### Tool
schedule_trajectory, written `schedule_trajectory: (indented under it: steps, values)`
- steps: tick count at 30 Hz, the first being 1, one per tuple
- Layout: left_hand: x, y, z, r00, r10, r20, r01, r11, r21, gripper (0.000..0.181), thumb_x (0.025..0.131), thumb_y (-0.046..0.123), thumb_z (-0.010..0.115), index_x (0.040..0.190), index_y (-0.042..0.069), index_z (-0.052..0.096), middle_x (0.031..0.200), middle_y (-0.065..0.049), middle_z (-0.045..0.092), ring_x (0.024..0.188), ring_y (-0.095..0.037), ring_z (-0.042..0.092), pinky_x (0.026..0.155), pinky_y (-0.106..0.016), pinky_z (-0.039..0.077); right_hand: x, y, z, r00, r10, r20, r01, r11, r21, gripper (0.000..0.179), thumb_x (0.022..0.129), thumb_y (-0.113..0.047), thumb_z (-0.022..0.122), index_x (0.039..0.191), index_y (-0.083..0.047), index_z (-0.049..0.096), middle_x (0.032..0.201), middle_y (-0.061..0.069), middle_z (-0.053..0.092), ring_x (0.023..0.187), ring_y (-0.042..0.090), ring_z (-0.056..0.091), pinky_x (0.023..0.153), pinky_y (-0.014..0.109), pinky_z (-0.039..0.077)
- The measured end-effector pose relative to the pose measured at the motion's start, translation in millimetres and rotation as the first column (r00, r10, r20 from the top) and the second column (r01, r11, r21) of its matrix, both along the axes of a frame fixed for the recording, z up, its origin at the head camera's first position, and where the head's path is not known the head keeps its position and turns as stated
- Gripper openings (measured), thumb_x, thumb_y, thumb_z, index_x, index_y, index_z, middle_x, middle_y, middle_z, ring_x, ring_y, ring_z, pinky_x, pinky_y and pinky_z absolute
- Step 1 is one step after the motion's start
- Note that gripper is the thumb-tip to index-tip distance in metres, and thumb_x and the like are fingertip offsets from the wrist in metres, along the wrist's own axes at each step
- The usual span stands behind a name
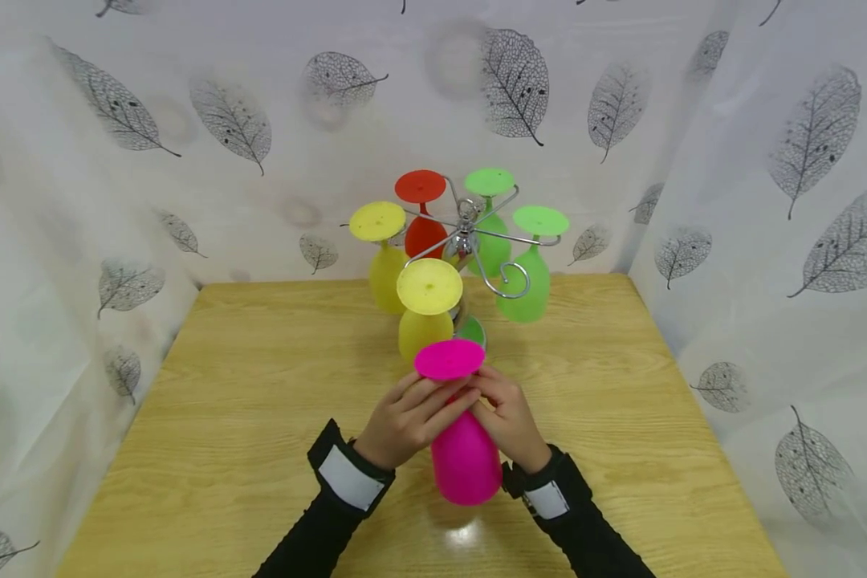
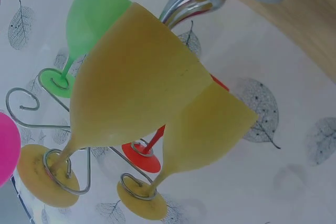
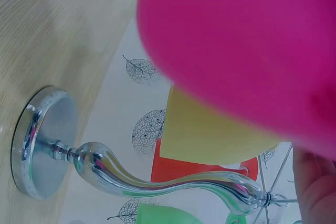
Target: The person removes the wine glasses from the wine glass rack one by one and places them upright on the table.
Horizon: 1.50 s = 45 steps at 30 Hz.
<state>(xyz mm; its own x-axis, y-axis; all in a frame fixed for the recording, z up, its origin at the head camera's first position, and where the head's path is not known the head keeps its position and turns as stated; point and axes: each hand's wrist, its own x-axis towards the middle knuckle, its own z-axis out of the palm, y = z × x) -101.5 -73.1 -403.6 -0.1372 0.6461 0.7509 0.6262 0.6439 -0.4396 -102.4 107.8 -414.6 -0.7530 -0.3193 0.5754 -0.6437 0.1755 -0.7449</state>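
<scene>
A pink goblet [image 1: 468, 466] hangs upside down in front of me, its foot on top and its bowl below. My left hand [image 1: 408, 417] holds its stem just under the foot, fingers wrapped across from the left. From the other side my right hand [image 1: 509, 417] pinches the same stem. In the right wrist view the pink bowl [image 3: 247, 51] fills the upper right, with part of the right hand [image 3: 317, 190] below it. Just beyond stands a chrome goblet rack [image 1: 466, 229], its nearest yellow goblet [image 1: 425, 333] right behind the pink foot.
Upside down on the rack's wire arms hang another yellow goblet [image 1: 388, 277], a red goblet [image 1: 425, 237] and two green goblets [image 1: 527, 289]. The rack's round base [image 3: 50, 145] stands on the wooden table [image 1: 260, 385]. Leaf-printed curtains [image 1: 274, 201] enclose the back and sides.
</scene>
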Motion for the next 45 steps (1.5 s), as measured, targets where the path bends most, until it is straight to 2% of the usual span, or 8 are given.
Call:
schedule_trajectory:
  steps: [8, 16, 24, 31, 34, 42, 44, 45]
  values:
    - [-0.1, -9.1, -4.5, 1.0, 0.023, -0.011, -0.023, 1.0, 0.006, 0.028, 0.097, 0.008, 0.048, 0.109, 0.02, 0.07, 0.114, 0.002, 0.069, 0.103, -0.012, 0.062, 0.091, -0.025, 0.049, 0.6, -0.1, 2.1, 0.997, 0.073, -0.006, -0.072, 0.992, 0.102, 0.022, 0.09, -0.001, 0.057, 0.109, 0.006, 0.064, 0.112, 0.021, 0.062, 0.108, 0.01, 0.057, 0.085, 0.027, 0.055]
    - [1.8, -25.1, -6.5, 0.999, -0.005, -0.052, 0.004, 1.0, -0.003, 0.028, 0.097, 0.007, 0.048, 0.1, 0.017, 0.074, 0.106, 0.001, 0.072, 0.099, -0.012, 0.063, 0.087, -0.025, 0.051, 5.3, -11.1, -3.6, 0.984, 0.168, 0.052, -0.172, 0.982, 0.083, 0.033, 0.088, 0.005, 0.056, 0.121, 0.006, 0.056, 0.119, 0.022, 0.06, 0.107, 0.011, 0.058, 0.082, 0.029, 0.057]
    - [1.6, -46.1, -12.7, 0.999, -0.038, -0.025, 0.042, 0.988, 0.149, 0.024, 0.095, 0.008, 0.052, 0.095, 0.014, 0.075, 0.1, -0.002, 0.073, 0.096, -0.017, 0.064, 0.083, -0.031, 0.05, 11.1, -22.6, -5.6, 0.954, 0.244, 0.172, -0.259, 0.963, 0.071, 0.039, 0.093, 0.001, 0.05, 0.132, 0.003, 0.049, 0.124, 0.02, 0.061, 0.109, 0.015, 0.062, 0.085, 0.031, 0.056]
    - [2.3, -70.8, -33.6, 0.994, -0.014, 0.107, -0.02, 0.95, 0.313, 0.023, 0.095, 0.011, 0.053, 0.094, 0.013, 0.075, 0.098, -0.006, 0.073, 0.092, -0.023, 0.063, 0.079, -0.037, 0.048, 16.5, -34.2, -13.2, 0.911, 0.311, 0.272, -0.346, 0.934, 0.092, 0.038, 0.098, -0.008, 0.044, 0.135, -0.001, 0.047, 0.127, 0.016, 0.06, 0.114, 0.02, 0.06, 0.09, 0.031, 0.054]
    - [1.7, -84.3, -41.9, 0.974, -0.019, 0.225, -0.07, 0.922, 0.38, 0.024, 0.096, 0.016, 0.051, 0.095, 0.011, 0.075, 0.099, -0.009, 0.072, 0.094, -0.026, 0.063, 0.08, -0.04, 0.048, 18.9, -37.5, -14.2, 0.9, 0.319, 0.295, -0.362, 0.927, 0.102, 0.035, 0.099, -0.009, 0.043, 0.133, -0.003, 0.052, 0.128, 0.014, 0.06, 0.115, 0.02, 0.059, 0.093, 0.03, 0.052]
    - [2.7, -100.7, -59.4, 0.876, -0.08, 0.476, -0.182, 0.859, 0.478, 0.036, 0.1, 0.029, 0.043, 0.101, 0.008, 0.072, 0.103, -0.009, 0.07, 0.102, -0.027, 0.061, 0.089, -0.039, 0.046, 20.4, -40.4, -15.2, 0.878, 0.374, 0.3, -0.408, 0.911, 0.059, 0.035, 0.098, -0.002, 0.042, 0.131, -0.001, 0.053, 0.124, 0.015, 0.063, 0.106, 0.02, 0.065, 0.093, 0.032, 0.053]
    - [3.6, -100.4, -61.9, 0.851, -0.159, 0.501, -0.158, 0.832, 0.532, 0.039, 0.096, 0.038, 0.049, 0.102, 0.005, 0.07, 0.105, -0.009, 0.069, 0.104, -0.024, 0.06, 0.094, -0.032, 0.044, 20.9, -40.2, -15.2, 0.872, 0.38, 0.309, -0.414, 0.909, 0.052, 0.034, 0.097, 0.001, 0.042, 0.129, 0.0, 0.054, 0.123, 0.016, 0.063, 0.105, 0.022, 0.065, 0.093, 0.033, 0.053]
    - [3.3, -100.3, -62.9, 0.821, -0.268, 0.504, -0.108, 0.794, 0.598, 0.041, 0.093, 0.039, 0.056, 0.103, 0.001, 0.068, 0.106, -0.01, 0.068, 0.105, -0.023, 0.06, 0.095, -0.029, 0.044, 21.3, -39.9, -14.9, 0.87, 0.377, 0.319, -0.413, 0.91, 0.049, 0.034, 0.097, 0.001, 0.042, 0.128, 0.0, 0.055, 0.122, 0.015, 0.064, 0.105, 0.022, 0.065, 0.093, 0.032, 0.053]
